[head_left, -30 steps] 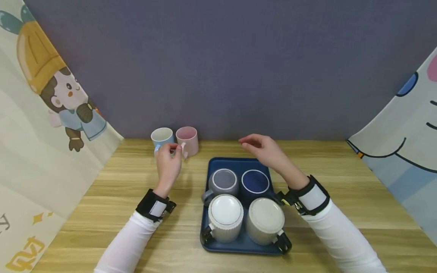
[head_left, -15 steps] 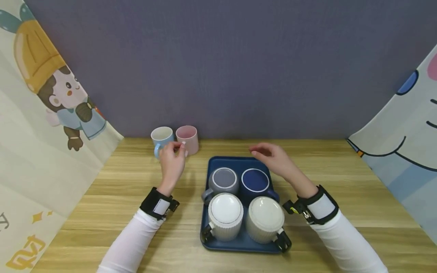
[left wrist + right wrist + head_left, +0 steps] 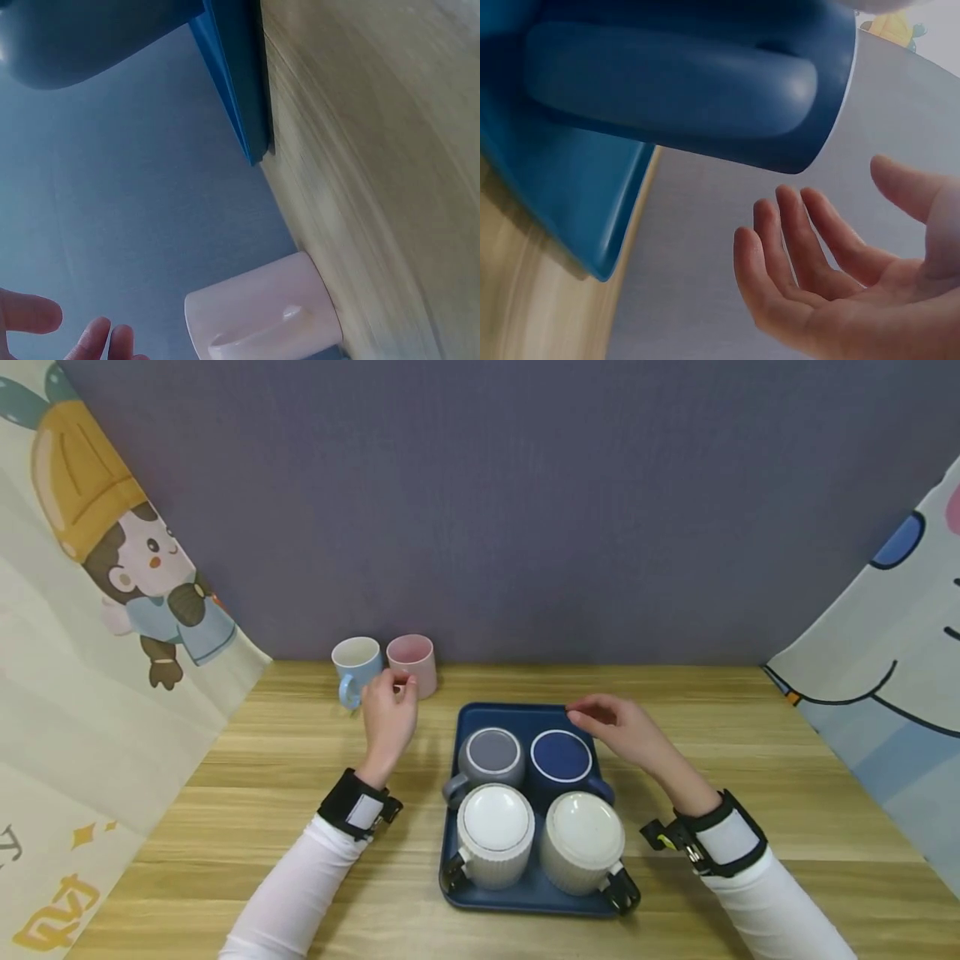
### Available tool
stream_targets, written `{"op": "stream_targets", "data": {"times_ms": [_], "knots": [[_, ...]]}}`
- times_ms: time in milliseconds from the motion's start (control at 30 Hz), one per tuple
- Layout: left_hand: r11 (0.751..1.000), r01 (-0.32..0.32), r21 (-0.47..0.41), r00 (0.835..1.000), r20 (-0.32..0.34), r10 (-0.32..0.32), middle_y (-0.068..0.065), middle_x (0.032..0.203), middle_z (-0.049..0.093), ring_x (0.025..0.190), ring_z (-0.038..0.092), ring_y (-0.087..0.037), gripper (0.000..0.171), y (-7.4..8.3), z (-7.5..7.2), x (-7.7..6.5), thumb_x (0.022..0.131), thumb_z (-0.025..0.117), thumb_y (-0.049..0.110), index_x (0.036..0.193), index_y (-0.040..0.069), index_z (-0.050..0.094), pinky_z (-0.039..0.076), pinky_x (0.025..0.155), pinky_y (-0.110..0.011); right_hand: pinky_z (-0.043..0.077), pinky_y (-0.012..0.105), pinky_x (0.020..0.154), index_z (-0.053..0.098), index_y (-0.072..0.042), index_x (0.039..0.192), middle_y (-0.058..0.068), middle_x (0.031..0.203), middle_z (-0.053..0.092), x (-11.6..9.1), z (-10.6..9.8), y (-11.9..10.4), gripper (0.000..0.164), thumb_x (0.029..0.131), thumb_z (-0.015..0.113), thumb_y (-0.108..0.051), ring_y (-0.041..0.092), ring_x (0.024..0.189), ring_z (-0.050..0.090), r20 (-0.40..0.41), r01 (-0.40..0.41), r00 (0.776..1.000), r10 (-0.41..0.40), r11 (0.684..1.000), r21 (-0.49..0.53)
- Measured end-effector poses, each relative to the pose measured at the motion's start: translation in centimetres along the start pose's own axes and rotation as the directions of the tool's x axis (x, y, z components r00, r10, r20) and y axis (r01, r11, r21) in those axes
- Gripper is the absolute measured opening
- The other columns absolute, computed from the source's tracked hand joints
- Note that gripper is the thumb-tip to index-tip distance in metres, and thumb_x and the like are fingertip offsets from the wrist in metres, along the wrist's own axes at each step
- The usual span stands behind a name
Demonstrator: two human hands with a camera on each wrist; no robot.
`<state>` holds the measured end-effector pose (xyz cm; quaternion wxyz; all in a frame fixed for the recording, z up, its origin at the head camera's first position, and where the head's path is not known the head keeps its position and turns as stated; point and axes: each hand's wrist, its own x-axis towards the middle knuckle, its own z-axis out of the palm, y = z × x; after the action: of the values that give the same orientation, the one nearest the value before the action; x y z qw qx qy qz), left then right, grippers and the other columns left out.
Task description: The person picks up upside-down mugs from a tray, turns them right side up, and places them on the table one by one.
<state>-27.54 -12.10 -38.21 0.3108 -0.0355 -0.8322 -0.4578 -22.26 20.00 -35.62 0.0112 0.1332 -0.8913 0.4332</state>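
Note:
My left hand (image 3: 390,718) hovers in front of the pink mug (image 3: 422,670), its thumb and fingertips apart. In the left wrist view those fingers (image 3: 91,339) are separate from the pink mug (image 3: 270,311), with nothing between them. Beside it stands a light blue mug (image 3: 357,667), also mouth up. Over the back right corner of a navy tray (image 3: 502,714) is my right hand (image 3: 626,731), fingers loosely bent and holding nothing. Upside down on the tray are a grey mug (image 3: 492,753), a navy mug (image 3: 561,757) and two ribbed white mugs, left (image 3: 498,835) and right (image 3: 583,839).
A wooden table (image 3: 720,710) bears everything, with a dark grey panel (image 3: 480,510) upright along its back edge. Printed curtains hang at the left (image 3: 45,635) and right (image 3: 900,635). The white mugs' dark handles reach over the tray's rim.
My left hand has shifted right, from before the light blue mug to before the pink one. My right hand has moved right and nearer, toward the tray's corner. The mugs stay put.

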Motion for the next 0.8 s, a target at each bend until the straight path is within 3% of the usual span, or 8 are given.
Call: {"op": "stream_targets", "data": {"times_ms": [300,500,800], "knots": [[1.000,0.002,0.010,1.000,0.010,-0.002,-0.021,0.092,0.062,0.089,0.051,-0.038,0.017,0.3,0.6,0.1,0.090,0.057,0.012,0.095,-0.003,0.064,0.035,0.081,-0.044,0.050,0.033,0.080,0.058,0.003,0.118,0.018,0.110,0.065,-1.7,-0.1,0.6,0.040,0.094,0.059,-0.029,0.028,0.099,0.062,0.050,-0.035,0.998,0.035,0.999,-0.002],[1.000,0.014,0.016,1.000,0.018,-0.014,-0.020,0.093,0.062,0.091,0.052,-0.037,0.018,0.4,1.3,0.1,0.091,0.057,0.013,0.096,-0.002,0.065,0.036,0.082,-0.043,0.049,0.031,0.078,0.059,0.002,0.115,0.015,0.105,0.067,-2.2,-0.3,1.3,0.037,0.093,0.061,-0.027,0.020,0.093,0.062,0.070,-0.039,0.997,0.038,0.999,0.010],[1.000,-0.001,0.002,1.000,0.019,0.001,-0.020,0.095,0.064,0.091,0.053,-0.034,0.016,0.8,2.1,0.2,0.091,0.058,0.012,0.095,-0.002,0.064,0.036,0.084,-0.042,0.050,0.031,0.077,0.059,0.001,0.108,0.010,0.098,0.065,-2.5,-0.8,2.7,0.037,0.090,0.064,-0.032,0.020,0.090,0.060,0.189,-0.095,0.978,0.088,0.995,0.026]]}}
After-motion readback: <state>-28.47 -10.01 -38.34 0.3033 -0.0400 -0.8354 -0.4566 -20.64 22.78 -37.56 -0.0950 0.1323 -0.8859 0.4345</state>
